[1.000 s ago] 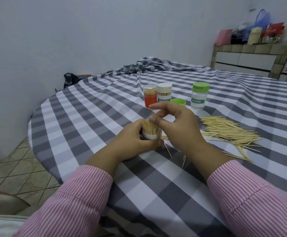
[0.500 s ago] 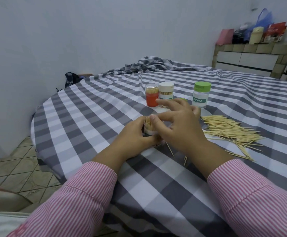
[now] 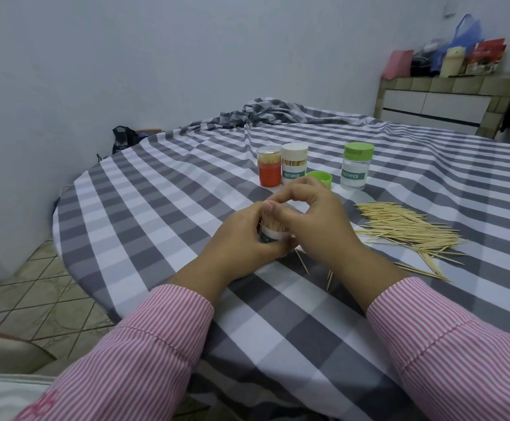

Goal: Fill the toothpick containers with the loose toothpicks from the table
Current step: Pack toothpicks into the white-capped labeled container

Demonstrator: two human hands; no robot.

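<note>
At frame centre the left hand [image 3: 241, 235] grips a toothpick container [image 3: 273, 230]; the right hand [image 3: 314, 220] pinches at its open top, loose toothpicks [image 3: 405, 232] lying right

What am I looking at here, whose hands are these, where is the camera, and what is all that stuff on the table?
There is no machine here. A person wears a camera on the head, so you look forward and down at their own two arms in pink striped sleeves.

The table has a grey and white checked cloth. The left hand grips a small open jar packed with toothpicks. The right hand is curled over the jar's top, fingertips at the toothpicks.

To the right lies a pile of loose toothpicks. Behind the hands stand an orange jar, a white-capped jar and a green-capped jar, with a loose green cap between them.
</note>
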